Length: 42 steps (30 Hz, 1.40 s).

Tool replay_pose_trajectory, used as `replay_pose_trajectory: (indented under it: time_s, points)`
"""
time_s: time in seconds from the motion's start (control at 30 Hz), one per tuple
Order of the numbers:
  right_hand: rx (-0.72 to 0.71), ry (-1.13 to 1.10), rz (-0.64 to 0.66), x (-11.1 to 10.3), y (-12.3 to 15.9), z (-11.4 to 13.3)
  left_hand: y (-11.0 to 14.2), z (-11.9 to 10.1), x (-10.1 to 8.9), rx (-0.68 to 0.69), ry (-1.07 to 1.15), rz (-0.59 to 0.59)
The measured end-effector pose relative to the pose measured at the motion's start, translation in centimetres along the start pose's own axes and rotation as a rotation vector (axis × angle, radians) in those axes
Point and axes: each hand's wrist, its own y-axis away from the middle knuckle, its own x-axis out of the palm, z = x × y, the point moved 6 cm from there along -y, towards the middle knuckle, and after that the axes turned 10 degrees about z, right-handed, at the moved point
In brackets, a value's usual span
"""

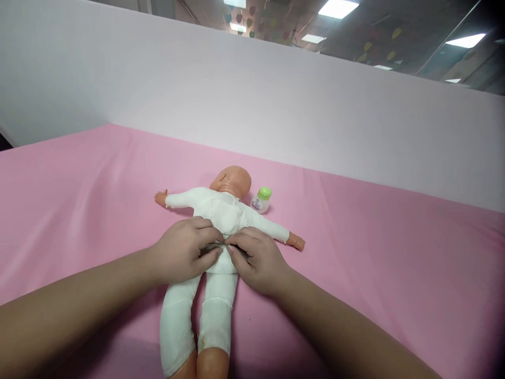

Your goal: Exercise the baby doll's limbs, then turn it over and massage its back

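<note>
A baby doll (224, 213) with a white cloth body lies face down, its head pointing away from me and its arms spread. My left hand (187, 247) rests on the left side of its lower back, thumb and fingers bent into a pinch on the white cloth. From the other side my right hand (258, 258) pinches the same cloth, and the fingertips of both hands nearly meet at the middle. Just what lies between the fingertips is partly hidden. Both legs of the doll stretch toward me.
A small clear bottle with a green cap (262, 200) stands beside the doll's head, above its right-hand arm. Pink sheeting (374, 273) with soft creases covers the surface. Behind it rises a white partition (276, 100), with glass and ceiling lights beyond.
</note>
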Motion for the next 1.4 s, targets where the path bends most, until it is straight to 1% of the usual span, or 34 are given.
replay_pose_trajectory:
  time_s: [0.13,0.2,0.23,0.27,0.33,0.4,0.47,0.57,0.73,0.83,0.93,1.0,1.07,1.17,1.23,1.27,1.33,1.4]
  points:
    - [-0.034,0.098,-0.109,-0.4,0.1,0.9,0.7,-2.0,-0.5,0.227,-0.191,-0.184]
    - [-0.038,0.144,-0.140,-0.4,0.1,1.4,1.0,-2.7,-0.7,0.285,-0.227,-0.228]
    - [-0.028,0.163,-0.150,-0.4,0.1,1.4,1.0,-2.7,-0.7,0.280,-0.230,-0.233]
    - [-0.010,0.180,-0.155,-0.4,0.1,1.3,0.9,-2.5,-0.7,0.248,-0.225,-0.222]
    - [0.037,0.196,-0.131,-0.2,0.0,0.9,0.4,-1.4,-0.5,0.120,-0.177,-0.145]
    - [0.080,0.180,-0.062,0.4,-0.2,0.3,-0.1,0.1,-0.1,-0.024,-0.079,-0.024]
    - [0.116,0.139,0.008,0.8,-0.3,-0.3,-0.5,1.2,0.1,-0.116,0.040,0.064]
    - [0.138,0.071,0.039,0.8,-0.4,-0.8,-0.7,1.8,-0.2,-0.168,0.157,0.098]
    - [0.033,0.000,0.056,0.1,-0.5,-0.3,-0.7,1.6,-0.7,-0.210,0.246,0.105]
    - [0.022,-0.033,0.012,-0.2,-0.4,-0.3,-0.6,1.5,-1.0,-0.229,0.274,0.123]
    - [0.030,-0.018,-0.039,-0.2,-0.3,-0.4,-0.5,1.8,-1.1,-0.246,0.237,0.109]
    - [0.032,0.040,-0.067,-0.1,-0.3,-0.4,-0.4,1.7,-1.2,-0.218,0.136,0.058]
    - [0.028,0.111,-0.090,-0.1,-0.2,-0.2,-0.3,1.2,-1.2,-0.138,-0.038,-0.014]
    - [0.032,0.176,-0.101,-0.2,-0.3,-0.1,-0.1,-0.3,-1.1,0.003,-0.293,-0.152]
    - [0.037,0.188,-0.099,-0.2,-0.4,0.0,0.1,-1.1,-1.2,0.082,-0.380,-0.232]
    - [0.038,0.191,-0.097,-0.2,-0.4,0.1,0.2,-1.4,-1.2,0.121,-0.400,-0.254]
    - [0.038,0.198,-0.092,-0.2,-0.4,0.2,0.1,-1.7,-1.1,0.170,-0.405,-0.251]
    - [0.044,0.211,-0.092,-0.2,-0.3,0.3,-0.1,-1.3,-1.0,0.138,-0.364,-0.198]
